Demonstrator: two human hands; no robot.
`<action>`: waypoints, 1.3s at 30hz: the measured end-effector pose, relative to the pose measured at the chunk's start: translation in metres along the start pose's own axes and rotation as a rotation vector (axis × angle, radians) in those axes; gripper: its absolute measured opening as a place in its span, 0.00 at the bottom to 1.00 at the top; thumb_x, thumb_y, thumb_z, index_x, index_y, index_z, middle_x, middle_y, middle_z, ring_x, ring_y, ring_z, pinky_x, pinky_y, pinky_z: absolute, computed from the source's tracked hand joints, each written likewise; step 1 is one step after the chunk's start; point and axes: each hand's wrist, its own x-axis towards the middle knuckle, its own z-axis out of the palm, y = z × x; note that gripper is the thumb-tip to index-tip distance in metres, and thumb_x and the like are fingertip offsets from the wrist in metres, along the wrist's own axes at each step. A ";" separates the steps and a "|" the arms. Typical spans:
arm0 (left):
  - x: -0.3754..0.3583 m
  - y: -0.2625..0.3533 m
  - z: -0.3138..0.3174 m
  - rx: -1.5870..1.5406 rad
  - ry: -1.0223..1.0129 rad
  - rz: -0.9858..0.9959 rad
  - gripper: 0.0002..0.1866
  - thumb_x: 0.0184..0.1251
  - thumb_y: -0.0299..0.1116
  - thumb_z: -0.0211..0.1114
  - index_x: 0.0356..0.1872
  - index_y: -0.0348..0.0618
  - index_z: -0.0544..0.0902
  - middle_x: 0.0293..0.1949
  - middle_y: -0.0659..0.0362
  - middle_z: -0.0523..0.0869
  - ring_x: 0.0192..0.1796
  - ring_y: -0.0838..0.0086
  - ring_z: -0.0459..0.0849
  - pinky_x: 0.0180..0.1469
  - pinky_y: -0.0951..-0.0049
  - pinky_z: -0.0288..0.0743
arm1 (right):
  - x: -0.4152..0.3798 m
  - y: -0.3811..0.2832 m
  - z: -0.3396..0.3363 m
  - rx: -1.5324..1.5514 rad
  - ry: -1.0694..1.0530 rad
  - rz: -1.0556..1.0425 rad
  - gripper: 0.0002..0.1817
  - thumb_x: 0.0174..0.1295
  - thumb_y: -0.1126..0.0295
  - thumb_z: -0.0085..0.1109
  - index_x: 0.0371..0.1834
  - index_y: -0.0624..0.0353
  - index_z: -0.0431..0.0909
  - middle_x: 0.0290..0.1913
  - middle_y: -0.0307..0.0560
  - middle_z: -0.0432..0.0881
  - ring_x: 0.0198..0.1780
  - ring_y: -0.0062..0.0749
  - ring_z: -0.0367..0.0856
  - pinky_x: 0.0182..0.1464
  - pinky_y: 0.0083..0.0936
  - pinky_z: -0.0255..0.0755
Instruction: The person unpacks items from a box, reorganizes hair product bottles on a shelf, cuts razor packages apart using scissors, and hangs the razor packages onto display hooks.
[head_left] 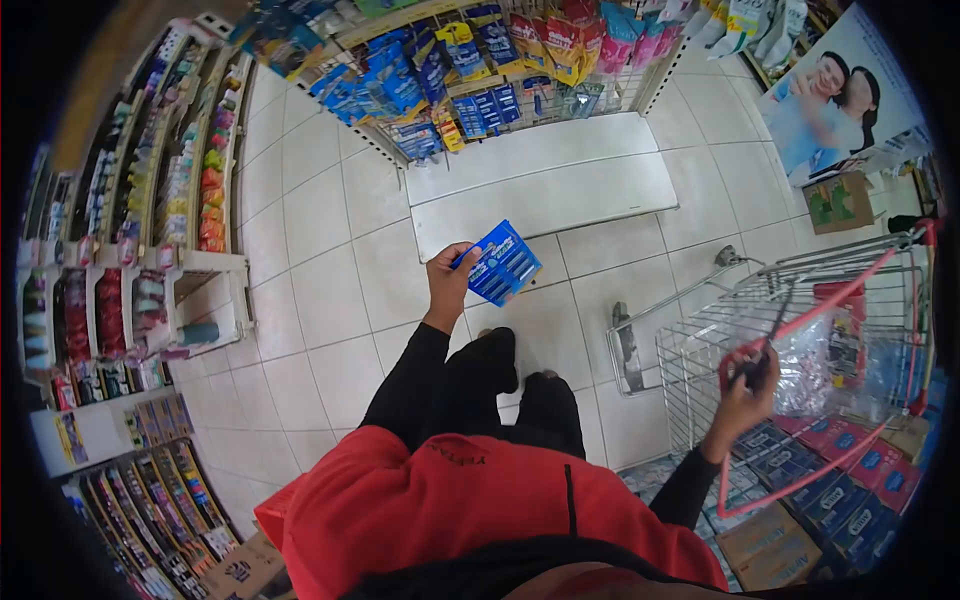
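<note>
My left hand (450,279) is closed on the edge of a flat blue blister pack (503,263), which has a row of dark slim items on its front, possibly razors. The pack hangs above the tiled floor, in front of the low white shelf base (540,175). Over at the right, my right hand (750,388) is closed around a small black object (748,372) whose kind I cannot make out. That hand is beside the wire shopping cart (690,370), near its red rail. Clear plastic-wrapped goods (803,365) lie inside the cart.
Ahead, a rack holds hanging blue and yellow packs (465,50). Shelves of bottles (212,180) line the left side. Stacked boxes (840,495) sit at the lower right, close to the cart. A poster (840,95) and a cardboard box (838,203) stand at the far right.
</note>
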 end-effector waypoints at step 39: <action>0.355 -0.111 -0.020 0.963 -0.156 0.351 0.10 0.49 0.31 0.66 0.34 0.41 0.82 0.27 0.60 0.84 0.28 0.82 0.80 0.33 0.83 0.70 | 0.022 -0.010 0.000 -1.107 0.111 -0.027 0.21 0.62 0.58 0.45 0.50 0.65 0.70 0.50 0.57 0.71 0.49 0.43 0.72 0.46 0.34 0.68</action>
